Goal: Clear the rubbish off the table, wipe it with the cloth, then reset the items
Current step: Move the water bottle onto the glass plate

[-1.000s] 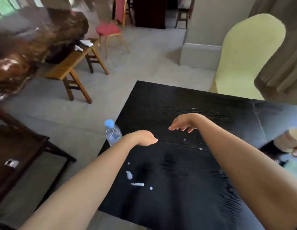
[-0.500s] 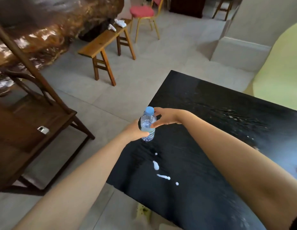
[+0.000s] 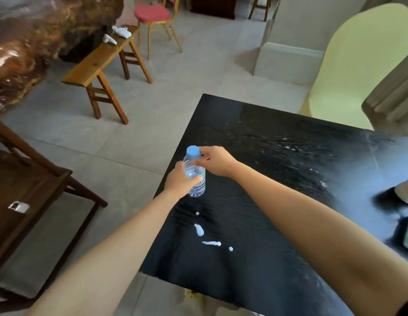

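A clear water bottle [image 3: 196,179] with a light blue cap stands upright near the left edge of the black table [image 3: 278,201]. My left hand [image 3: 179,181] wraps around the bottle's body from the left. My right hand [image 3: 215,160] pinches the bottle's neck just below the cap. White spilled drops [image 3: 206,236] lie on the tabletop in front of the bottle, closer to me.
A pale yellow covered chair [image 3: 358,65] stands behind the table. A wooden bench [image 3: 100,60] with white scraps and a red chair [image 3: 152,14] sit on the tiled floor at the left. A dark wooden table [image 3: 22,197] is at the far left. Blurred items lie at the table's right edge.
Both hands moved left from the middle of the table to the bottle and took hold of it. The bottle now stands a little further onto the table.
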The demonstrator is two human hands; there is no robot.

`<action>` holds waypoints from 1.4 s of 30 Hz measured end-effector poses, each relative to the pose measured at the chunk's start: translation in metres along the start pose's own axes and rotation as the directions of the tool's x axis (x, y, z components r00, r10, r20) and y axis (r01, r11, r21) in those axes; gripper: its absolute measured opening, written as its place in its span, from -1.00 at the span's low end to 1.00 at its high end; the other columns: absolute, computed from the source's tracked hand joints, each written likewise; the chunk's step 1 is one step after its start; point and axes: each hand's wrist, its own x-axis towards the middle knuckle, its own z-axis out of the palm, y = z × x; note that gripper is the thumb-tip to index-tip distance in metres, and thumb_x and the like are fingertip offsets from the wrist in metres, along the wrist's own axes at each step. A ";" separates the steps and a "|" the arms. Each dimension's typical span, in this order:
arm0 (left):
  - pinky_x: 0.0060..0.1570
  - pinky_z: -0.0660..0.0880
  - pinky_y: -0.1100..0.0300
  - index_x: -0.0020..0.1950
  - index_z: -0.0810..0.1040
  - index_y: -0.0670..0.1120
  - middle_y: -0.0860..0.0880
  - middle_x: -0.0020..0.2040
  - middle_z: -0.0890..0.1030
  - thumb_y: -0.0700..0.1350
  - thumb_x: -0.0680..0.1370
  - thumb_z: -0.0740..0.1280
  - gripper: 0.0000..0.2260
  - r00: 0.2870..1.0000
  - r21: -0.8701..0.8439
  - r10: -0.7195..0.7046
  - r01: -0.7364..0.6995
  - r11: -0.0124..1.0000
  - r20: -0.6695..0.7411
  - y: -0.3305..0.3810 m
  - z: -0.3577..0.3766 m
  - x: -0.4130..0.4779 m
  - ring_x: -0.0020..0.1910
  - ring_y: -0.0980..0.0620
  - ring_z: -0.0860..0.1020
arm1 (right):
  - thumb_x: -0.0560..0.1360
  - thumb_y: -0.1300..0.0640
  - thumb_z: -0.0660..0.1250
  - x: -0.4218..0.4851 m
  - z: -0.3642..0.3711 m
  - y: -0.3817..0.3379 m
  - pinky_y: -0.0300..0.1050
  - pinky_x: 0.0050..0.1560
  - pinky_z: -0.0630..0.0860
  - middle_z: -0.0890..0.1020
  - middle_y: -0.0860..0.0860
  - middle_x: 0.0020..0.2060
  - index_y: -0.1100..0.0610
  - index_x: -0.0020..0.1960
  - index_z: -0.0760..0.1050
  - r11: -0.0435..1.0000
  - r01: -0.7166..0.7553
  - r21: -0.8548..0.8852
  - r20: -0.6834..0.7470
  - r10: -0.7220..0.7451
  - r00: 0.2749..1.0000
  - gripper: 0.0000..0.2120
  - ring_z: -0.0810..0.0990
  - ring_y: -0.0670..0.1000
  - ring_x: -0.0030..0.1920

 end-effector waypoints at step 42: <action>0.20 0.41 0.19 0.38 0.34 -0.02 -0.02 0.27 0.53 -0.02 0.41 0.46 -0.42 0.319 -0.309 0.586 -0.612 0.728 0.745 0.399 0.479 -0.149 0.25 0.06 0.48 | 0.36 0.08 0.49 -0.435 -0.304 0.366 -0.20 -0.05 0.46 0.57 -0.01 -0.12 0.10 0.07 0.52 0.735 -0.453 0.504 -0.679 0.662 0.319 -0.68 0.52 -0.04 -0.15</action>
